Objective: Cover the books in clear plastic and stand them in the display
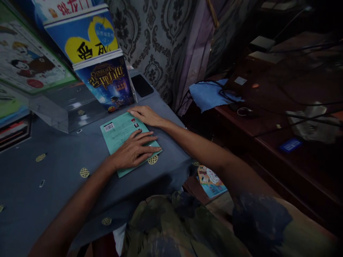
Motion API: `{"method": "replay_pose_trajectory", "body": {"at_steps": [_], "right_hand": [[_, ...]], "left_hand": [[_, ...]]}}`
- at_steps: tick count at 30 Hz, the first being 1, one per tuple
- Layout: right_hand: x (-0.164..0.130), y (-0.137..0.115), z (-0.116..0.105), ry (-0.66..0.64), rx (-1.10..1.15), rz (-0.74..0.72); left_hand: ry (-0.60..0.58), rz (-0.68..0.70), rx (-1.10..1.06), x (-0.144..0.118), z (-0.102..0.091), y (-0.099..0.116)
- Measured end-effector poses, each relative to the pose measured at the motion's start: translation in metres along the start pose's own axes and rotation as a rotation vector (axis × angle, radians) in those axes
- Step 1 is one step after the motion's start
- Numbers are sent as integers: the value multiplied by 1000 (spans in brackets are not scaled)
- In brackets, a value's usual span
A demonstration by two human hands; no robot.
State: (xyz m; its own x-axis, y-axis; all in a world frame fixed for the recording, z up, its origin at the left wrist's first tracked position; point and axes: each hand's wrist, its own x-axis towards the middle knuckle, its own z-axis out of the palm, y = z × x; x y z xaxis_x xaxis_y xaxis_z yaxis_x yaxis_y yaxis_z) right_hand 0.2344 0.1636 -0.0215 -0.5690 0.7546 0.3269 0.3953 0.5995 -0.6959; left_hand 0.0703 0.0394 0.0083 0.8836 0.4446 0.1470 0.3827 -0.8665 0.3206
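Head view: my grey-clothed table (53, 192) fills the near left, with a row of leaning books (107, 84) at its far side and a dark phone (142, 85) beside them. A teal booklet (118, 134) lies flat just near of the books. My left hand (134, 151) rests open, palm down, on it, while my right hand (146, 116) lies open on its far right corner.
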Motion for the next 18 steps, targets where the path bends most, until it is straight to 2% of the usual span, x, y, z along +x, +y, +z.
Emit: {"method": "replay_pose_trajectory", "body": {"at_steps": [4,8,11,13,15,18], "right_hand": [[-2,0,5,-24,-15,-47],[-10,-7,7,-26,9,-15],[-27,-22,2,-13,56,40],[-47,-35,0,41,87,84],[-74,-52,1,152,115,137],[-122,-82,10,330,19,119]], "left_hand": [[-13,-5,-52,-1,1,-4],[-47,-8,-80,-2,1,-5],[-51,-20,-82,-1,1,-5],[-37,-25,-94,-1,2,-5],[-20,-24,-112,-2,2,-5],[-14,-25,-119,-3,3,-6]]}}
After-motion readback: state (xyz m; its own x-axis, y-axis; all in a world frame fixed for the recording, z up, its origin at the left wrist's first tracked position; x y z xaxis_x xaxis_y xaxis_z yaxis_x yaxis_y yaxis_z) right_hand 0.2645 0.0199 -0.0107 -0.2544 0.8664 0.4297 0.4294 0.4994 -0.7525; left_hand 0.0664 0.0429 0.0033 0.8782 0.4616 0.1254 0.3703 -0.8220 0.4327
